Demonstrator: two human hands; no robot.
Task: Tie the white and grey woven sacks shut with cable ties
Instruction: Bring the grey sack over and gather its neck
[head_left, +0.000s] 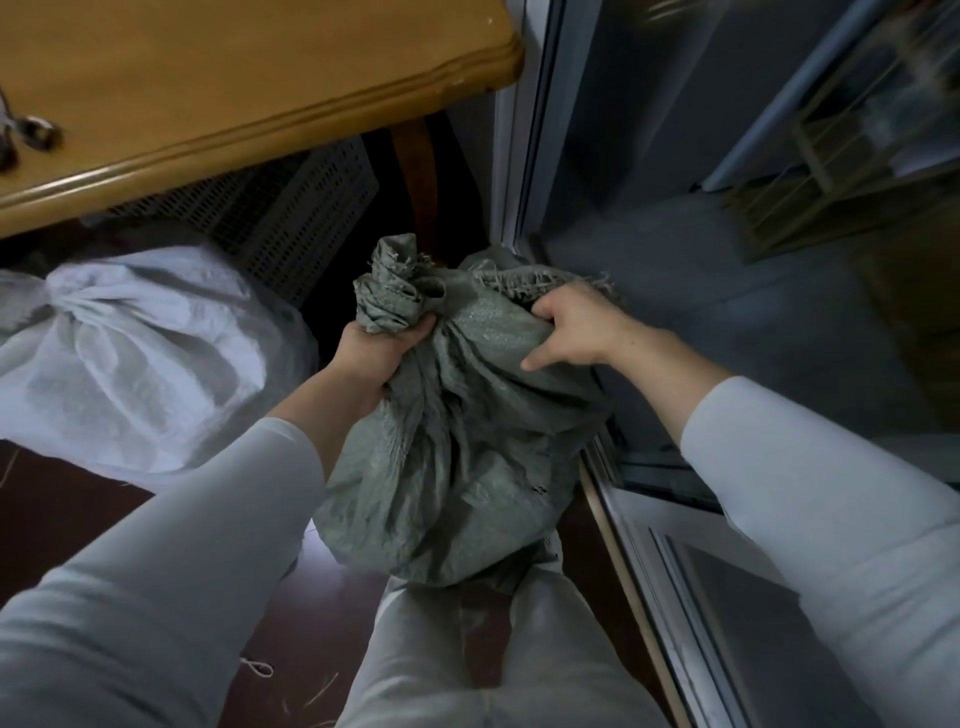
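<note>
White woven sack (135, 353) lies at left under the wooden table (234, 93), its neck already cinched. Centre, the grey woven sack (457, 441) stands by the person's legs; the left hand (382, 353) fists the bunched neck, probably for tying, while the right hand (576, 325) pinches loose cloth inward. No cable tie visible.

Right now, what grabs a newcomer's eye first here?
The grey sack at centre, its neck bunched in the left hand while the right hand pulls in loose fabric. Left of it sits the white sack, neck already gathered, below the wooden table.
</note>
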